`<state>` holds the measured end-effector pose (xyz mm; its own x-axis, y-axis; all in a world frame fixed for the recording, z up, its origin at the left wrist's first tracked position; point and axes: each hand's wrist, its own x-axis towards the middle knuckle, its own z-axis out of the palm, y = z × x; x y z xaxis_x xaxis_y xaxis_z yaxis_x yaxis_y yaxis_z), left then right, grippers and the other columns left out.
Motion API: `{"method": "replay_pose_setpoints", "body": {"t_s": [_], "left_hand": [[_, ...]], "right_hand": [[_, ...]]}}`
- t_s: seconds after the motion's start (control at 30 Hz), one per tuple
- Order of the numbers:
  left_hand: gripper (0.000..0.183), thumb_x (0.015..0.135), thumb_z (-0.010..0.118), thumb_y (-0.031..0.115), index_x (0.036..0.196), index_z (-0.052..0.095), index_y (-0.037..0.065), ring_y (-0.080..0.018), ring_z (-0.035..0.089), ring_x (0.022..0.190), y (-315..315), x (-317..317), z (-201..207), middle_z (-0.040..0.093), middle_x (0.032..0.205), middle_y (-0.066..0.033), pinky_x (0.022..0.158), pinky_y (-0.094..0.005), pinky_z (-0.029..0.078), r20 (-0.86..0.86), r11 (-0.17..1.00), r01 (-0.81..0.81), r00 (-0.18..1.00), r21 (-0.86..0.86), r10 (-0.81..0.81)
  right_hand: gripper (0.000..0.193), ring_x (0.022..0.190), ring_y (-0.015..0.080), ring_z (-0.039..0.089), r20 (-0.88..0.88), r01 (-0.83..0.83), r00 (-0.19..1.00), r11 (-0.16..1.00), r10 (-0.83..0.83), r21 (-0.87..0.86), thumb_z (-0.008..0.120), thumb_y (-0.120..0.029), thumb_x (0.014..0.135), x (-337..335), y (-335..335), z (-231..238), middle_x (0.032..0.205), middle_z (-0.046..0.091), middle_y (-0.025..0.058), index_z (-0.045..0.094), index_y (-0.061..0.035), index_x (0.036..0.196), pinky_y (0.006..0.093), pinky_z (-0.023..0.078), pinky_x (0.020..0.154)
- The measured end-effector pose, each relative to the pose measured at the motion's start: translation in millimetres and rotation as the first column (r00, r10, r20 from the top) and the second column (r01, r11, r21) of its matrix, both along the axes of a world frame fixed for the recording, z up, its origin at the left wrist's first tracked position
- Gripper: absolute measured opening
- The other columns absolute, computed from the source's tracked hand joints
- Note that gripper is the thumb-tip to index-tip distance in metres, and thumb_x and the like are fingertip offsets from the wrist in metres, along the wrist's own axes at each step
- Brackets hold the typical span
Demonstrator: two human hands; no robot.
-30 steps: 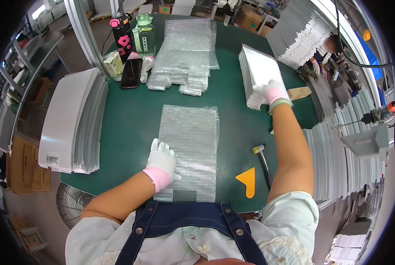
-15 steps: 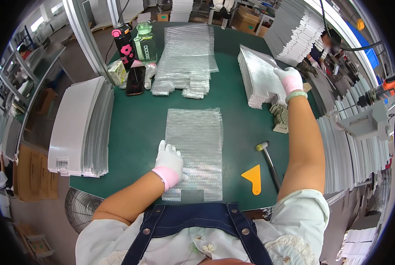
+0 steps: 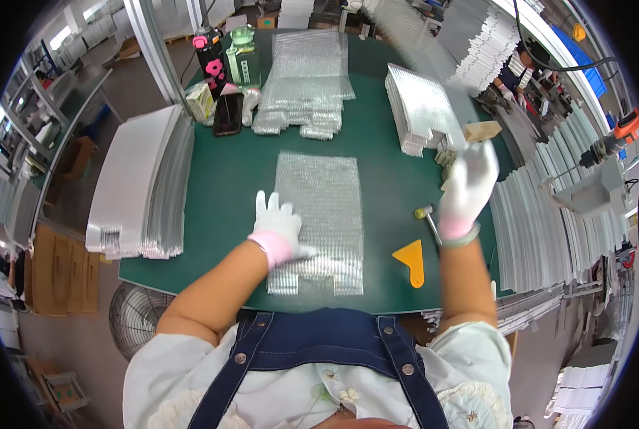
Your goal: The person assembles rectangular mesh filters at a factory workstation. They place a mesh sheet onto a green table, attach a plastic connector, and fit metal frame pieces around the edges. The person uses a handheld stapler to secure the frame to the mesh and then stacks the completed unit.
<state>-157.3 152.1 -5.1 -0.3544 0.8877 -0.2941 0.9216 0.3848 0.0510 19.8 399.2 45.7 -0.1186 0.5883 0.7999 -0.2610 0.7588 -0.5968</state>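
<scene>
A clear bubble-wrap sheet (image 3: 326,214) with a notch in its near edge lies before me on the green table (image 3: 219,214). My left hand (image 3: 278,227), gloved in white, rests on its left side with fingers spread. My gloved right hand (image 3: 469,182), smeared by motion, is raised over the table's right side, its fingers bent. A blurred grey, film-like sheet (image 3: 412,39) stretches up and away from it and appears gripped in it. Beyond that hand stands a stack of silvery bubble-wrap sheets (image 3: 423,107).
More bubble wrap (image 3: 301,79) lies at the back. White notched panels (image 3: 130,179) stand at left, near a phone (image 3: 228,114) and two bottles (image 3: 242,61). A yellow scraper (image 3: 411,261), partly hidden hammer (image 3: 426,218) and beige block (image 3: 482,131) are at right.
My right hand has left the corner of the right-hand stack and come nearer to me, with a blurred sheet rising above it. My left hand stays on the bubble-wrap sheet, fingers more spread.
</scene>
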Motion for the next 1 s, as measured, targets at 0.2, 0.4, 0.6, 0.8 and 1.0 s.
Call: {"method": "replay_pose_setpoints", "body": {"t_s": [0.2,0.4,0.6,0.8,1.0], "left_hand": [[0.069,0.092,0.063,0.014,0.152,0.033,-0.004,-0.0252,0.054,0.125,-33.6,72.4,60.8,0.056,0.133,-0.0178,0.108,-0.0356,0.042,0.774,0.639,-0.439,0.397,0.632,-0.493],[0.048,0.095,0.064,0.019,0.138,0.054,-0.002,-0.0126,0.063,0.088,-99.8,32.8,64.6,0.07,0.1,-0.0062,0.083,-0.0273,0.051,0.957,0.847,-0.444,0.147,0.291,-0.251],[0.054,0.085,0.077,0.028,0.125,0.059,-0.004,-0.013,0.063,0.078,-103.5,42.3,0.5,0.067,0.086,-0.0058,0.073,-0.0267,0.052,0.852,0.575,-0.725,0.516,0.378,0.09],[0.069,0.082,0.079,0.04,0.128,0.054,-0.006,-0.0232,0.065,0.075,-91.5,44.8,-53.2,0.064,0.08,-0.0099,0.073,-0.0347,0.053,0.524,0.617,-0.631,0.762,0.47,0.38],[0.063,0.089,0.067,0.046,0.125,0.053,-0.004,-0.0377,0.069,0.093,-82.5,39.2,-79.9,0.07,0.097,-0.0227,0.081,-0.0443,0.055,0.355,0.764,-0.564,0.816,0.313,0.456]], "right_hand": [[0.083,0.116,0.0346,0.058,0.338,-0.238,0.938,0.86,0.082,0.451,0.073,-0.058,0.083,33.9,-152.6,-59.6,0.127,0.059,0.0203,0.053,0.0038,0.134,0.0473,0.043,0.103],[0.064,0.114,0.0237,0.056,0.333,0.115,0.937,0.993,-0.111,0.009,0.072,-0.012,0.088,70.3,-145.5,2.7,0.128,0.056,0.0173,0.044,0.0073,0.142,0.0402,0.042,0.103],[0.061,0.075,0.0042,0.055,0.485,-0.033,0.787,0.811,0.382,-0.585,0.072,-0.012,0.091,71.1,-167.8,-50.6,0.089,0.062,0.0015,0.044,0.0056,0.142,0.0209,0.048,0.068],[0.075,0.081,0.0272,0.068,0.839,0.152,0.535,0.966,0.096,-0.208,0.076,-0.034,0.087,48.0,-165.0,-108.4,0.092,0.069,0.0164,0.044,0.0077,0.14,0.037,0.054,0.075],[0.083,0.095,0.0378,0.069,0.987,0.224,0.134,0.973,-0.085,0.054,0.067,-0.053,0.088,31.1,-162.9,-142.7,0.104,0.069,0.0243,0.044,0.006,0.141,0.0447,0.055,0.08]]}}
